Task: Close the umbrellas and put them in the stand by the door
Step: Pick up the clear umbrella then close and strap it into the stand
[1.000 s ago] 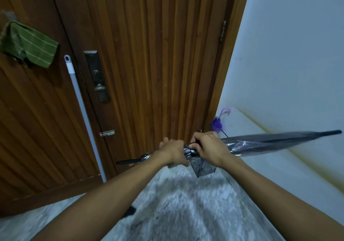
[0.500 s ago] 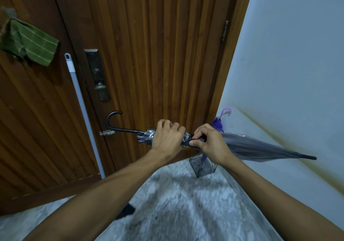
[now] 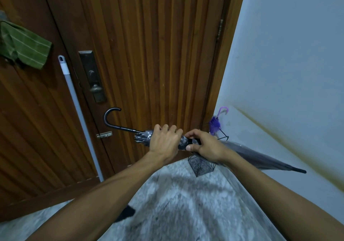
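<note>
A folded grey umbrella (image 3: pixel 260 158) with a black hooked handle lies nearly level in front of me, handle to the left, tip low at the right. My left hand (image 3: pixel 163 141) wraps around its gathered canopy near the handle end. My right hand (image 3: pixel 206 145) pinches the dark strap around the canopy just beside it. Below my right hand a black wire stand (image 3: pixel 200 166) sits in the corner by the wooden door (image 3: pixel 158 64). A small purple umbrella (image 3: pixel 216 122) stands in it, curved handle up.
A white pole (image 3: pixel 78 106) leans against the door frame at left. A green striped cloth (image 3: pixel 24 47) hangs above it. The lock plate and knob (image 3: pixel 94 80) are on the door. A pale wall (image 3: pixel 288 64) closes the right side. The floor is grey speckled stone (image 3: pixel 176 203).
The grey umbrella swung: its tip dropped from high at the right to low, and the hooked handle rose into view at the left. Both hands kept hold near the middle.
</note>
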